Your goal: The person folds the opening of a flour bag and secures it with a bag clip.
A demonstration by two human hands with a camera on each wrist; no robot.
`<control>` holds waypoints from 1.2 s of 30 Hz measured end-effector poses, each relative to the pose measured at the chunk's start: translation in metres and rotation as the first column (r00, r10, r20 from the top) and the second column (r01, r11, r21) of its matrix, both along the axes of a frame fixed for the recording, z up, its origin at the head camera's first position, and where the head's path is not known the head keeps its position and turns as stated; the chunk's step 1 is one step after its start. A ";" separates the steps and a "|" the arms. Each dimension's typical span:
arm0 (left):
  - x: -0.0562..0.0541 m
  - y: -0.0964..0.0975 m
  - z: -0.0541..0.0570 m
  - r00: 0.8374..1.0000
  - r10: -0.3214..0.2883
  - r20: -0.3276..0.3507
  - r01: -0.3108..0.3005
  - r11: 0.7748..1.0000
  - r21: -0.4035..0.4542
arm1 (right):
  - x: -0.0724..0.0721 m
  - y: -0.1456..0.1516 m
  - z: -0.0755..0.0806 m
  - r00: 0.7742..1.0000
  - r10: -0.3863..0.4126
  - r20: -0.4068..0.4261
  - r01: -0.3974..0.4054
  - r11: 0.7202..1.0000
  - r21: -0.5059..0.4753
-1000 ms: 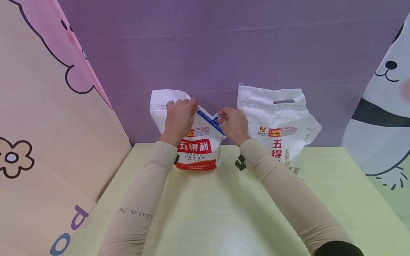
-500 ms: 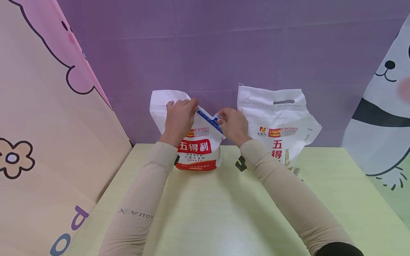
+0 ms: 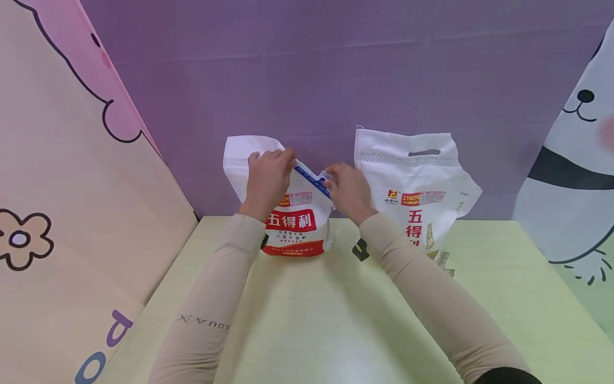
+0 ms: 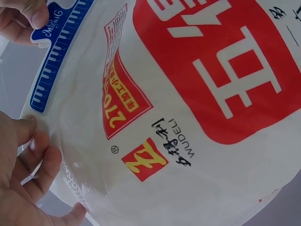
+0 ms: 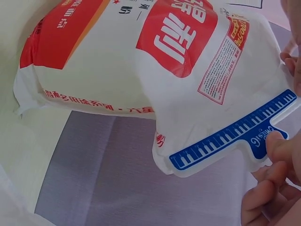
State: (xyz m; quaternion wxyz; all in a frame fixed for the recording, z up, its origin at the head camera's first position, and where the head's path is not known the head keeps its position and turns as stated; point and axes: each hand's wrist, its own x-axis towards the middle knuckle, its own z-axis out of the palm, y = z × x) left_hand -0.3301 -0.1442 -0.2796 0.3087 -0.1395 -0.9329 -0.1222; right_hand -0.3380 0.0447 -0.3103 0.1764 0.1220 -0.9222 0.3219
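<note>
A white flour bag [image 3: 292,250] with red print stands upright at the back of the table, its top folded down on a slant. Along that slanted edge sits a blue plastic clip [image 3: 312,180] with a piano-key pattern and the word "Music" on its tab [image 5: 257,143]. My right hand [image 3: 352,192] pinches the tab between thumb and fingers, as the right wrist view shows. At the upper end of the clip, my left hand [image 3: 269,180] pinches the bag's top edge; its thumb and fingers [image 4: 37,162] hold the white material just past the clip.
A second white flour bag [image 3: 408,165], with a cut-out handle, stands to the right, partly behind the right forearm. A purple backdrop [image 3: 307,69] rises behind both bags. Printed cartoon panels [image 3: 72,176] flank the pale table [image 3: 307,320].
My right hand has shifted slightly, now covering more of the clip's lower end in the head view. The left hand and both bags stay nearly still.
</note>
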 end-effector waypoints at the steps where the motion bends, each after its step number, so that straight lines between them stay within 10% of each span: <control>1: 0.000 0.000 0.000 1.000 -0.002 -0.003 0.002 1.000 0.003 | 0.000 0.000 0.000 1.000 0.006 -0.005 -0.006 1.000 0.005; 36: 0.002 0.008 -0.011 0.996 0.042 -0.077 -0.038 0.998 0.053 | 0.041 0.055 -0.030 0.984 0.160 -0.078 -0.174 0.959 -0.223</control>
